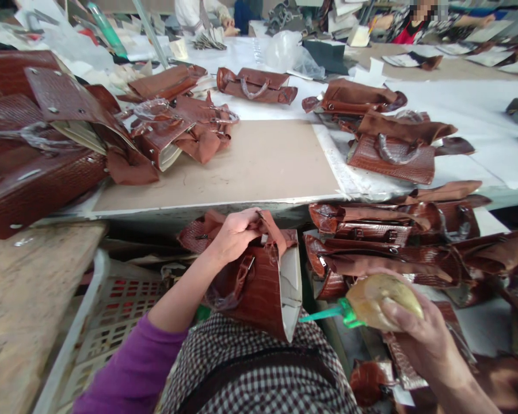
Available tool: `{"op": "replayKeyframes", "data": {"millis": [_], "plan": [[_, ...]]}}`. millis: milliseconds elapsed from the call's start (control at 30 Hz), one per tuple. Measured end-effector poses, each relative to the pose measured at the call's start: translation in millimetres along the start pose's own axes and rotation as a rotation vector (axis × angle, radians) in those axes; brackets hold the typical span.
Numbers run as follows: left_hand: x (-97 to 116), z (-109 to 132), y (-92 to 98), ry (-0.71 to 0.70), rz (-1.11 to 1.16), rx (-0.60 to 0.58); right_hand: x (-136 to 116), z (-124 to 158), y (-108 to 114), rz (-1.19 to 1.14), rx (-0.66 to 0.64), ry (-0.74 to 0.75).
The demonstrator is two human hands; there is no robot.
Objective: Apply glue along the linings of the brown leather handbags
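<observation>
A reddish-brown crocodile-pattern bag [259, 287] rests on my lap against the checked apron, its pale inner side facing right. My left hand [240, 230] is closed on the brown lining at the bag's top edge. In my right hand [418, 322] is a squeeze bottle [382, 300] of yellowish liquid, with a green cap and a long thin green nozzle pointing left. The nozzle's tip is close to the bag's lower right edge; whether it touches cannot be made out.
Several brown bags [392, 152] lie on the worktable [259, 167] and more are stacked at my right. A white plastic basket [99, 322] stands at lower left beside a wooden board [30, 299]. Two people are across the table.
</observation>
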State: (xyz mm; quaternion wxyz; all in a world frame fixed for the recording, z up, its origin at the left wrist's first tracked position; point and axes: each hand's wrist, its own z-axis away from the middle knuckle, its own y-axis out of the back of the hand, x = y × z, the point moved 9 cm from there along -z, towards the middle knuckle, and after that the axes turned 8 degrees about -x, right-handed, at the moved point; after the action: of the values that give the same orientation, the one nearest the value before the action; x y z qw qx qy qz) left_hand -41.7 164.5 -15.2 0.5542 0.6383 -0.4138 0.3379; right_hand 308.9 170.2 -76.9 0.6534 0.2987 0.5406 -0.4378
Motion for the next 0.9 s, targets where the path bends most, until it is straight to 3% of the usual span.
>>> {"op": "replayKeyframes", "data": {"millis": [133, 233, 333, 433, 500, 600, 700, 900], "plan": [[48, 44, 20.6, -0.144, -0.289, 0.173, 4, 4, 31, -0.177, 0.214, 0.095], [79, 83, 3.3, -0.329, -0.523, 0.172, 8, 10, 41, -0.186, 0.287, 0.105], [78, 120, -13.9, -0.323, -0.448, 0.200, 9, 18, 40, -0.098, 0.294, 0.107], [58, 152, -23.1, -0.120, -0.256, 0.233, 8, 27, 34, 0.053, 0.249, 0.066], [49, 168, -32.3, -0.003, -0.146, 0.179, 8, 29, 29, 0.144, 0.210, 0.029], [51, 179, -44.5, 0.063, -0.084, 0.084, 3, 26, 20, 0.283, 0.117, 0.048], [59, 178, -48.0, 0.042, -0.119, 0.083, -6, 17, 6, 0.478, -0.008, 0.167], [71, 174, -53.6, -0.041, -0.185, 0.101, -20, 10, -3, 0.672, -0.011, 0.337]]}}
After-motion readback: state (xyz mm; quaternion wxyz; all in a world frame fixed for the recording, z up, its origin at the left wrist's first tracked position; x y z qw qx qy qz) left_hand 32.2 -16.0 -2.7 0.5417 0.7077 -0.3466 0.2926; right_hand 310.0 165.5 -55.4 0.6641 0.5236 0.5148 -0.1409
